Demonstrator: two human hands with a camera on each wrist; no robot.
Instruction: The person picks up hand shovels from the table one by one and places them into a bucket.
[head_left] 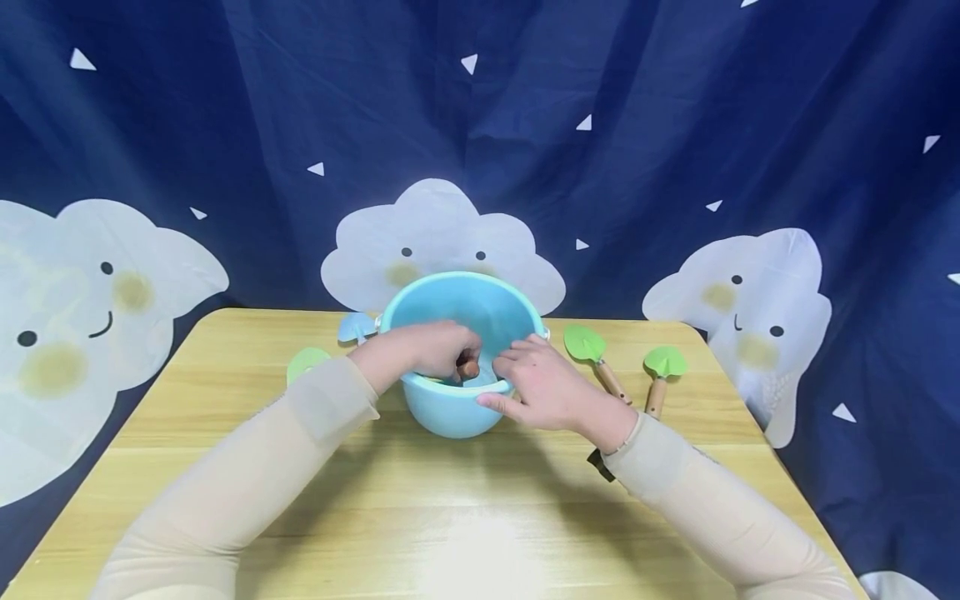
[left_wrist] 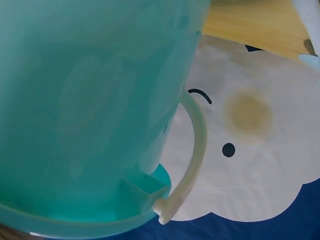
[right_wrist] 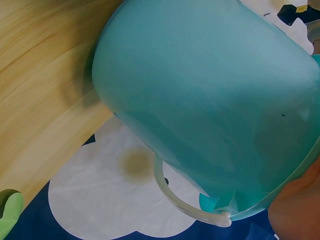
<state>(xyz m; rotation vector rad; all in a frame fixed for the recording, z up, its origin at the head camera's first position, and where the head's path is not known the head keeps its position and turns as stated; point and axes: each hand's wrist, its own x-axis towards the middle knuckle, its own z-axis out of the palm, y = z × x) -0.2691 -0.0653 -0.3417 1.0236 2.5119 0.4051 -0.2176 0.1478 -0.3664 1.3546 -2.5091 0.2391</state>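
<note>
A light blue bucket [head_left: 453,418] stands upright on the table, its open top tilted toward my view. My left hand [head_left: 442,348] reaches over the rim and inside, fingers curled round the brown wooden handle [head_left: 468,370] of a tool whose other end is hidden. With the thumb outside and the fingers over the edge, my right hand [head_left: 543,383] grips the near right rim. The left wrist view is filled by the bucket's wall [left_wrist: 90,125] and its pale carrying handle [left_wrist: 200,135]. In the right wrist view, part of the right hand [right_wrist: 295,205] shows at the rim.
Two green toy shovels [head_left: 585,342] with wooden handles lie right of the bucket. To its left are a blue shovel head [head_left: 356,327] and a green one [head_left: 306,362], partly behind my left arm. A dark blue cloud-print curtain [head_left: 525,92] hangs behind the wooden table [head_left: 360,517].
</note>
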